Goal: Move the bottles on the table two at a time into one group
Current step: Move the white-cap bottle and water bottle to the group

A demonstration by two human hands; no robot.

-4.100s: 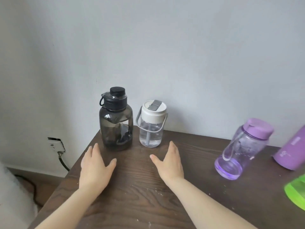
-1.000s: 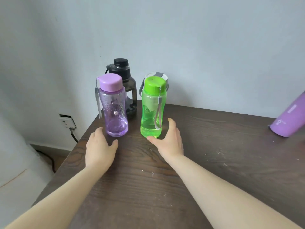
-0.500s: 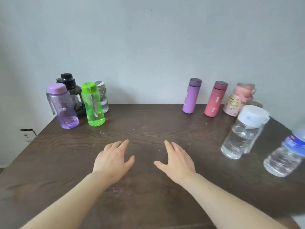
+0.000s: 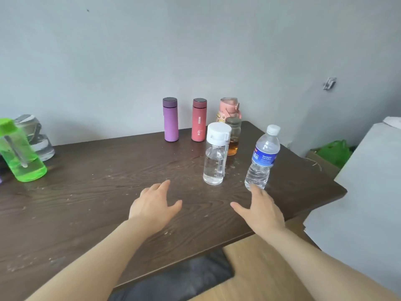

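Dark wooden table (image 4: 86, 203): left hand (image 4: 153, 206) and right hand (image 4: 261, 210) empty, spread. Grip white-capped clear bottle (image 4: 214, 155) and blue-labelled water bottle (image 4: 261, 159) mid-body, upright, then carry toward green bottle (image 4: 20, 153).

Soft, even daylight, fairly bright, no hard source visible. Wall (image 4: 195, 51) is flat grey, dimmer toward the upper right of the frame. Faint pale sheen on the dark table (image 4: 97, 192) mid-frame; shadows under objects weak and short. Green bottle (image 4: 19, 153) at the left edge is motion-smeared and stretched, the clear jug (image 4: 35, 137) behind it also blurred. Wide-angle warp bends the table edge at right and tilts the water bottle (image 4: 262, 158). Centre flasks are reasonably sharp. Forearms at the bottom of the frame are soft.
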